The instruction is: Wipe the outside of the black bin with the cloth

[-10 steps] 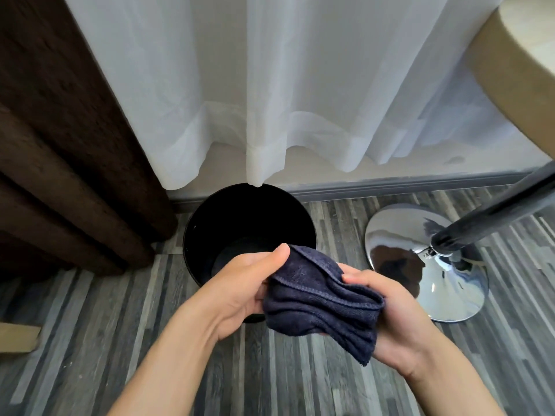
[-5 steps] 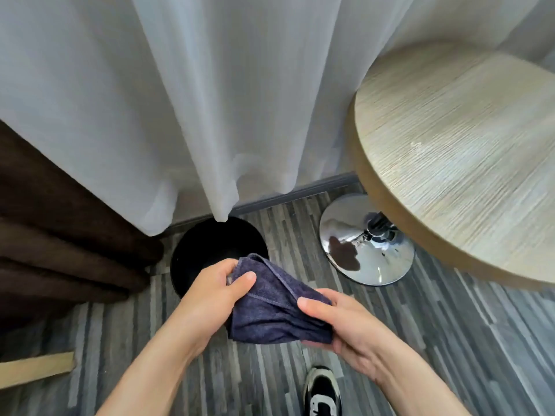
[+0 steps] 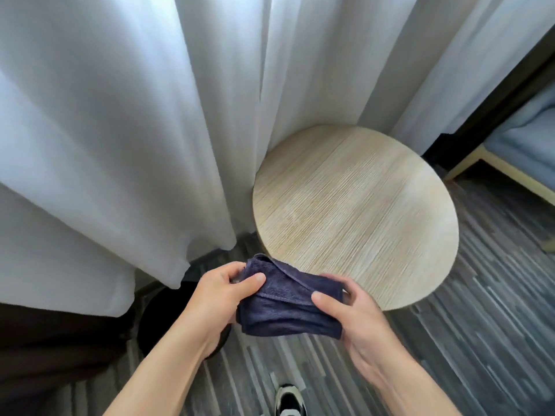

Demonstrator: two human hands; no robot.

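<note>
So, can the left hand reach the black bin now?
Probably yes: the left hand is directly above the black bin, nothing between them, but it grips the cloth together with the right hand.

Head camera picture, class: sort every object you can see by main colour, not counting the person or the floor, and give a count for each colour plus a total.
White: 1, the sheer curtain
Light wood: 1, the round table top
Dark blue: 1, the folded cloth
Black: 1, the black bin
Dark brown: 1, the heavy curtain
Black and white: 1, the shoe
Total: 6
</note>
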